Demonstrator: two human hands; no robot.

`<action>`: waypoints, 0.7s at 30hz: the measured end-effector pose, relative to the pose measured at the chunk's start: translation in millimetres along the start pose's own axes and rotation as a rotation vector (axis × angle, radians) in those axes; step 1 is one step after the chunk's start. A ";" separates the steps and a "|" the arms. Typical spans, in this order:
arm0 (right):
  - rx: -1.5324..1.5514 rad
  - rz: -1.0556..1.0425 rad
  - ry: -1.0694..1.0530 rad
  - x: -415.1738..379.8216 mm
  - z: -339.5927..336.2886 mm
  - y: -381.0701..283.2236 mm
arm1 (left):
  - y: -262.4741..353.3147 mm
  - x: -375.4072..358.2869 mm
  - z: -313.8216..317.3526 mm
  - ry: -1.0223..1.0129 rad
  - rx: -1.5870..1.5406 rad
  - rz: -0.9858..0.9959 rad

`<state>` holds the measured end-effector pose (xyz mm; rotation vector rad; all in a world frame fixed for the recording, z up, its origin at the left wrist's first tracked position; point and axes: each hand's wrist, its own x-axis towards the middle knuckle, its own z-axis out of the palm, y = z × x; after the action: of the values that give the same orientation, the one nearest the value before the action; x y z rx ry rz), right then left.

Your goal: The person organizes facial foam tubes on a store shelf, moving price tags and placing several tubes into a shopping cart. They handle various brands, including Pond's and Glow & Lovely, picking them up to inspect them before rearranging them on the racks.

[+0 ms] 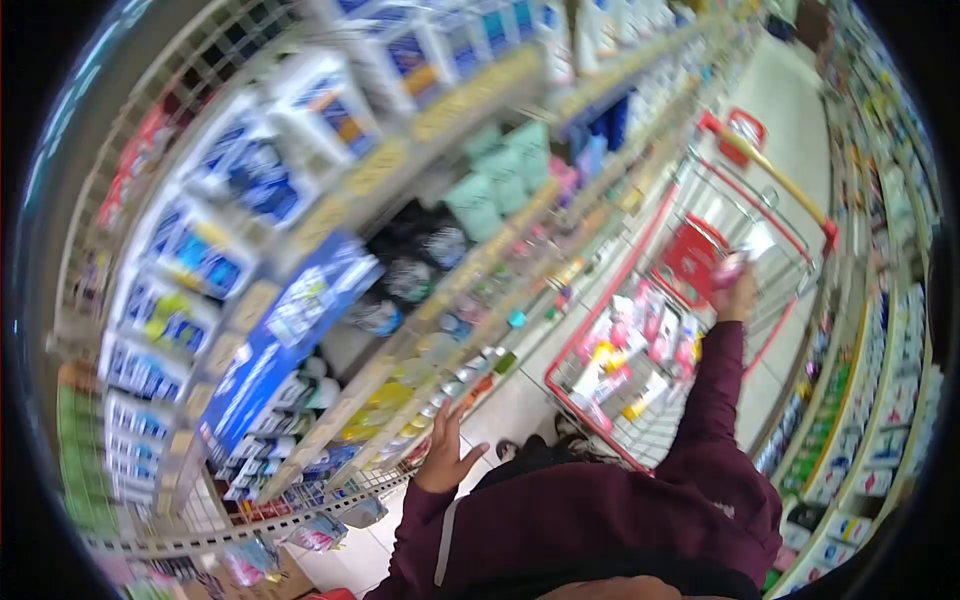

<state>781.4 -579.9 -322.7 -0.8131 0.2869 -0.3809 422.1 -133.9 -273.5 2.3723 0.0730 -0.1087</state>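
My right hand [738,298] reaches over the shopping cart [640,262]. Its fingers are closed around a small pink-and-white package [731,268], blurred, so its exact kind cannot be told. Below and to the left, several pink, white and yellow packaged goods [650,325] lie in the wire basket. A red panel [690,258] stands near the held package, on the handle side of the cart. My left hand [450,455] is open beside the lower shelves, fingers spread and holding nothing.
Long shelves of packaged goods [410,265] run along the left, with price strips [375,168] on their edges. Another stocked shelf [850,400] lines the right. The cart's yellow handle [770,170] is at its far end, with tiled aisle floor [790,95] beyond.
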 end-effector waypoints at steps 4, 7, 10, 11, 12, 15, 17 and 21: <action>-0.112 -0.446 -0.431 -42.3 185.8 -150.2 | -8.4 -65.1 -48.5 0.078 -0.253 -0.020; 0.025 -0.723 -0.755 -98.1 319.4 -221.5 | 7.9 -112.5 -84.9 0.199 -0.386 -0.120; 0.107 -0.911 -1.029 -233.8 438.8 -264.2 | 19.7 -154.6 -113.2 0.368 -0.312 -0.136; 0.133 -0.956 -1.092 -265.0 468.8 -274.9 | 21.5 -167.6 -118.2 0.412 -0.310 -0.136; 0.157 -0.949 -1.148 -287.6 497.7 -278.6 | 22.5 -180.1 -122.7 0.462 -0.332 -0.137; 0.189 -0.845 -1.291 -345.9 569.2 -279.5 | 7.8 -210.7 -127.4 0.551 -0.251 -0.077; 0.162 -0.739 -1.365 -376.6 612.3 -271.9 | 3.4 -223.2 -129.4 0.621 -0.404 -0.088; -0.142 -0.639 -1.480 -416.5 683.9 -246.0 | -5.2 -232.3 -133.1 0.709 -0.406 -0.084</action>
<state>621.8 -110.0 352.1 -1.1170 -1.3623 -0.2589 198.2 -42.7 -158.4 1.8970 0.4835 0.6507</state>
